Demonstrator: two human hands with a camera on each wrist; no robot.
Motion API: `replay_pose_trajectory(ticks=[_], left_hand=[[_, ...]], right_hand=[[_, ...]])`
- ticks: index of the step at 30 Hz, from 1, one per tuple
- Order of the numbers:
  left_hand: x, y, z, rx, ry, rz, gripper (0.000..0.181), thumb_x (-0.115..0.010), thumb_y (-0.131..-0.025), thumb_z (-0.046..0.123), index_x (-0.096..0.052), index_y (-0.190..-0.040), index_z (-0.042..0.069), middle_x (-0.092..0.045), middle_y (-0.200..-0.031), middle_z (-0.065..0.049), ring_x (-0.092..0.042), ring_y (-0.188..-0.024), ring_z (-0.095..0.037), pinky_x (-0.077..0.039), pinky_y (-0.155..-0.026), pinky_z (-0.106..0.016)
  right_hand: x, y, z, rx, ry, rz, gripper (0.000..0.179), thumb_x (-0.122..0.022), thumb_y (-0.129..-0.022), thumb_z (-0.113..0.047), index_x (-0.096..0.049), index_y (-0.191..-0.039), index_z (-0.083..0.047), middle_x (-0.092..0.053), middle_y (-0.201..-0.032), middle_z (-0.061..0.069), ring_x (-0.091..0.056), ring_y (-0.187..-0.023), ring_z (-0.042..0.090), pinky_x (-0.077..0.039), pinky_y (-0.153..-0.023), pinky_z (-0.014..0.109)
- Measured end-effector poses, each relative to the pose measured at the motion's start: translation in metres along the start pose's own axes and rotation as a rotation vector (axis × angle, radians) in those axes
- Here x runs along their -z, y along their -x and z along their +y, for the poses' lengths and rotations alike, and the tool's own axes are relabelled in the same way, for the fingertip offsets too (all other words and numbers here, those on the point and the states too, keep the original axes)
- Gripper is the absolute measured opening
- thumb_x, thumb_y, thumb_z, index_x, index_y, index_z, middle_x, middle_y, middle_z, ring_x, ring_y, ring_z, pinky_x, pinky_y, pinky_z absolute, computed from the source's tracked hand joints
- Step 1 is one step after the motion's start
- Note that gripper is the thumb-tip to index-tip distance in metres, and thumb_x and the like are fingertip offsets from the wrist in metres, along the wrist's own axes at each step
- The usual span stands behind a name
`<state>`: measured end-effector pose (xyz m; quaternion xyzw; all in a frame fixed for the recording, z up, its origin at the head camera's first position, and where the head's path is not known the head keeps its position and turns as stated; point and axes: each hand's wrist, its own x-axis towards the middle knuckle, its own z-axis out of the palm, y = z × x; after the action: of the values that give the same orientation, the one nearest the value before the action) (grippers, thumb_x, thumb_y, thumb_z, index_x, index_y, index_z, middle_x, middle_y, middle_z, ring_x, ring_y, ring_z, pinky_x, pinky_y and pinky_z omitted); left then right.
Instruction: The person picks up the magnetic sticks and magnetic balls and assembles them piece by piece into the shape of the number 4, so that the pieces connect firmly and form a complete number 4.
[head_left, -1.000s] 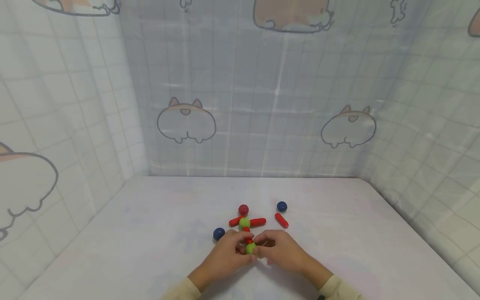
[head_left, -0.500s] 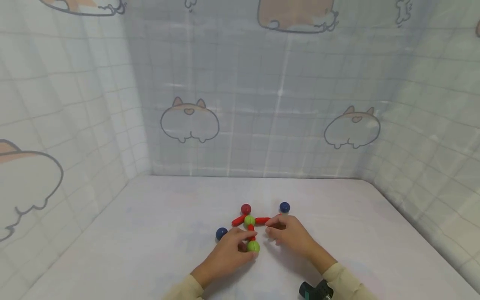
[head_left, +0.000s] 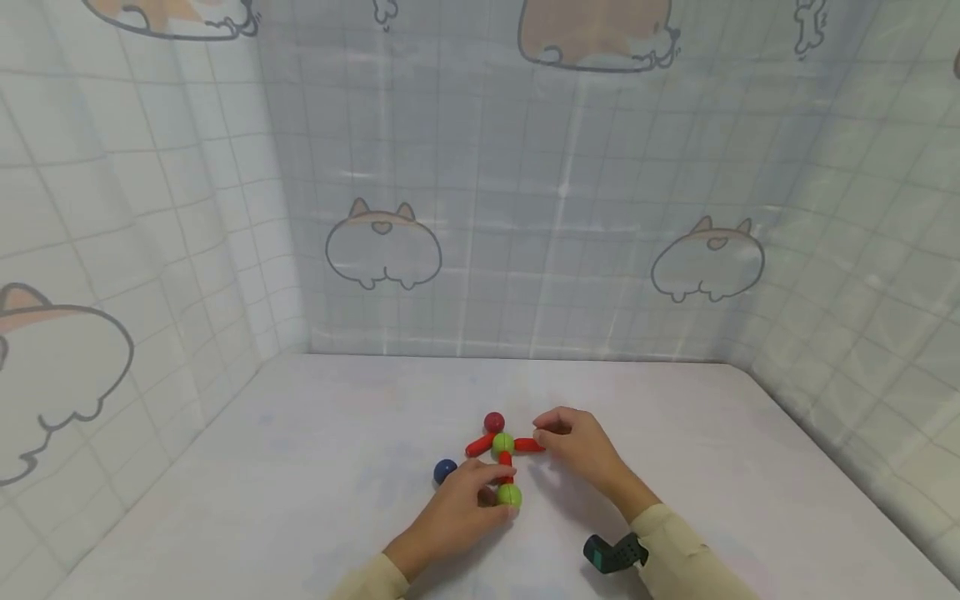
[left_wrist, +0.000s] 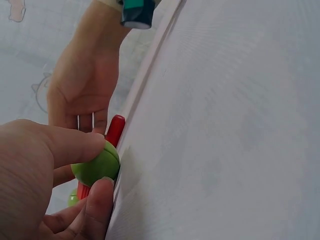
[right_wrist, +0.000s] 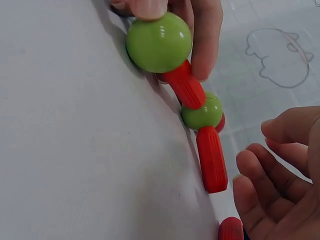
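My left hand (head_left: 461,507) pinches the near green ball (head_left: 509,497) between thumb and fingers, low over the table. A red rod (head_left: 507,468) joins it to a second green ball (head_left: 503,443), which has a red ball (head_left: 494,422) behind it and a red rod on either side, left (head_left: 480,445) and right (head_left: 529,445). My right hand (head_left: 579,450), fingers loosely bent, hovers by the right rod's end. In the right wrist view, this hand (right_wrist: 280,175) holds nothing, and a loose red rod (right_wrist: 231,230) lies below its fingers.
A navy ball (head_left: 446,472) sits left of the joined pieces, beside my left hand. A dark wrist device (head_left: 615,553) hangs at my right sleeve. Printed curtains (head_left: 525,192) close off the back and sides of the white table (head_left: 360,417).
My right hand has left the near green ball and moved away and to the right, now covering the loose red rod and the right navy ball. My left hand stays on the near ball.
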<state>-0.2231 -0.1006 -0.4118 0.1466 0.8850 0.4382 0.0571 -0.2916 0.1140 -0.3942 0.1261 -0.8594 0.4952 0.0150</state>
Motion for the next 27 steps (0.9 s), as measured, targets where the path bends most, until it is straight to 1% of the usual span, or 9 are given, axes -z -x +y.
replay_pose_trajectory(ticks=[2, 7, 12, 20, 24, 27], left_hand=[[0.0, 0.0, 0.0, -0.01, 0.0, 0.001, 0.047, -0.082, -0.083, 0.025, -0.069, -0.127, 0.02, -0.059, -0.104, 0.006, -0.058, -0.086, -0.013, -0.057, -0.078, -0.032], [0.001, 0.0, -0.001, -0.011, -0.013, 0.007, 0.044, -0.083, -0.083, 0.026, -0.07, -0.125, 0.02, -0.06, -0.102, 0.007, -0.059, -0.086, -0.012, -0.057, -0.08, -0.033], [0.001, 0.001, 0.0, -0.021, 0.001, 0.016, 0.042, -0.082, -0.083, 0.026, -0.071, -0.124, 0.019, -0.061, -0.1, 0.008, -0.059, -0.086, -0.012, -0.057, -0.079, -0.033], [0.0, 0.002, -0.003, -0.031, 0.026, 0.026, 0.041, -0.082, -0.083, 0.025, -0.072, -0.123, 0.02, -0.061, -0.097, 0.01, -0.059, -0.085, -0.011, -0.056, -0.078, -0.031], [-0.001, 0.002, -0.004, -0.023, 0.034, 0.025, 0.041, -0.082, -0.083, 0.025, -0.071, -0.123, 0.02, -0.06, -0.098, 0.01, -0.06, -0.086, -0.011, -0.056, -0.079, -0.031], [-0.001, 0.002, -0.003, -0.013, 0.036, 0.024, 0.041, -0.082, -0.084, 0.026, -0.071, -0.123, 0.02, -0.06, -0.097, 0.01, -0.06, -0.086, -0.011, -0.056, -0.079, -0.032]], right_hand=[[-0.002, -0.004, 0.0, 0.012, 0.024, 0.012, 0.016, -0.072, -0.092, -0.017, -0.073, -0.106, -0.009, -0.069, -0.095, -0.004, -0.062, -0.092, 0.018, -0.055, -0.084, 0.036], [-0.008, -0.012, 0.001, 0.031, 0.057, 0.01, 0.016, -0.072, -0.093, -0.017, -0.073, -0.107, -0.009, -0.069, -0.096, -0.005, -0.063, -0.094, 0.017, -0.056, -0.086, 0.038], [-0.009, -0.013, 0.0, 0.042, 0.065, 0.018, 0.017, -0.071, -0.093, -0.017, -0.072, -0.108, -0.009, -0.069, -0.096, -0.004, -0.063, -0.094, 0.018, -0.056, -0.085, 0.038], [-0.015, -0.013, 0.006, 0.058, 0.097, 0.02, 0.013, -0.071, -0.093, -0.015, -0.072, -0.104, -0.009, -0.069, -0.094, -0.005, -0.063, -0.09, 0.017, -0.057, -0.08, 0.033], [-0.016, -0.014, 0.007, 0.082, 0.156, 0.016, 0.013, -0.071, -0.092, -0.015, -0.073, -0.104, -0.01, -0.069, -0.093, -0.005, -0.063, -0.091, 0.017, -0.057, -0.079, 0.032], [-0.016, -0.015, 0.008, 0.12, 0.224, -0.007, 0.014, -0.072, -0.092, -0.016, -0.073, -0.105, -0.01, -0.069, -0.093, -0.005, -0.062, -0.09, 0.016, -0.057, -0.078, 0.031]])
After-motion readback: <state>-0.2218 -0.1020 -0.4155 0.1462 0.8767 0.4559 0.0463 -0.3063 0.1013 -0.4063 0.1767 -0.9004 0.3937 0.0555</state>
